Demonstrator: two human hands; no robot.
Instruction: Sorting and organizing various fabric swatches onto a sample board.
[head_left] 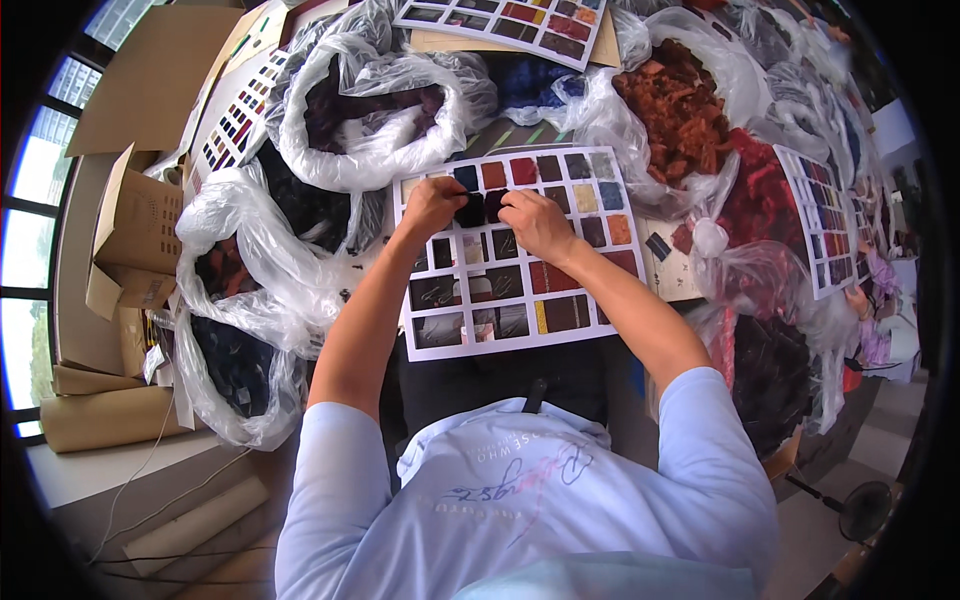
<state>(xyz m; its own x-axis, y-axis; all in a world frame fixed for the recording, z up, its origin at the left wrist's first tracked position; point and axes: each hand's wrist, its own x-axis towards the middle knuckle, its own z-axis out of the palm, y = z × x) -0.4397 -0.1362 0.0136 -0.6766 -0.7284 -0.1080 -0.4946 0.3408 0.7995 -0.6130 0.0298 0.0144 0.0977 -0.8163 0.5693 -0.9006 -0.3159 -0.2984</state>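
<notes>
Pale blue shirt (520, 500) of the person, closest to the lens, both bare forearms reaching away from it onto the sample card (520, 250)

Sample card: white sheet, gridded with small fabric squares in dark blue, rust, red, brown, grey, yellow, orange and black; lower rows larger, mostly dark pieces; lies flat just beyond the shirt

Black swatch (470, 210): small dark fabric piece, upper middle of the card, second row; another dark piece (494, 204) touching it on its right

Left hand (432, 203): upper left part of the card, fingers curled, tips pinching the black swatch

Right hand (535, 222): middle of the card, fingers bent down, tips on the second dark piece; whether it grips or only presses cannot be told

Clear plastic bags (360, 110) of dark scraps: beyond and left of the card

Bag of rust-orange scraps (680, 105): beyond the card's right corner

Second card (822, 215): right of the first, well apart

Cardboard boxes (135, 225): far left of the card
</notes>
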